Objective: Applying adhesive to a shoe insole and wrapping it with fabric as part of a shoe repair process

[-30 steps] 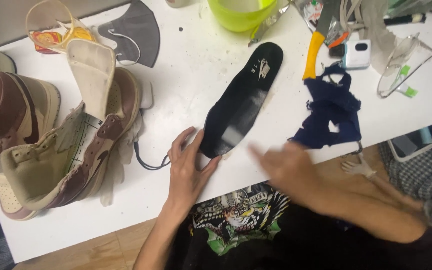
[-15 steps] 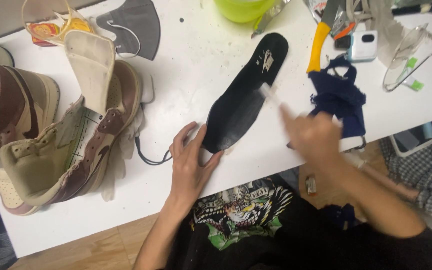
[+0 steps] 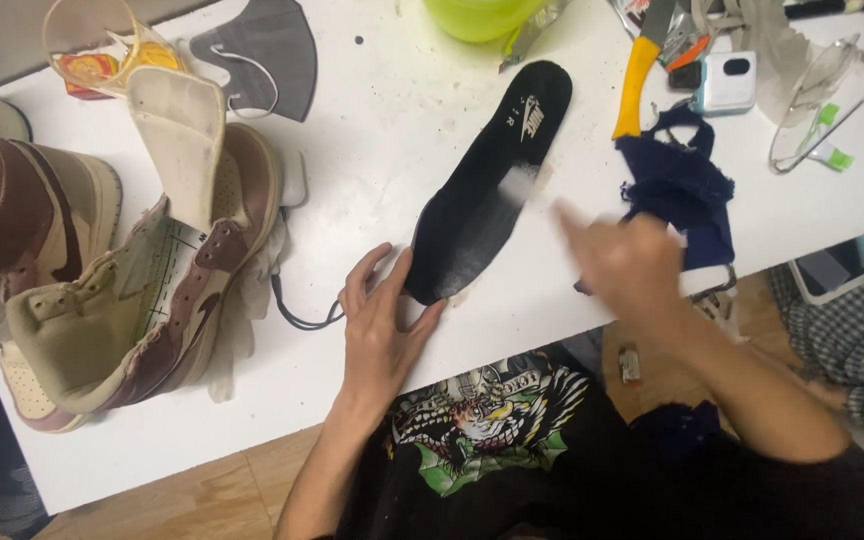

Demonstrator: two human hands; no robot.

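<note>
A black insole (image 3: 472, 225) lies diagonally on the white table (image 3: 372, 150), logo end pointing away from me. My left hand (image 3: 382, 320) rests flat on the table with its fingertips pressing the near end of the insole. My right hand (image 3: 627, 265) is blurred with motion just right of the insole's middle. Its fingers are closed on a small pale tool whose tip (image 3: 522, 185) touches the insole surface. I cannot make out what kind of tool it is.
A beige and brown high-top shoe (image 3: 152, 300) lies opened at left beside a second one (image 3: 12, 200). A black cord (image 3: 297, 310) runs near my left hand. Behind are a grey face mask (image 3: 262, 55), a green bowl (image 3: 482, 15), a yellow-handled tool (image 3: 635, 85), a navy cloth (image 3: 687, 190) and safety glasses (image 3: 822, 90).
My right hand rose from the table's near edge to the middle of the insole with the pale tool. My left hand stayed on the insole's near end.
</note>
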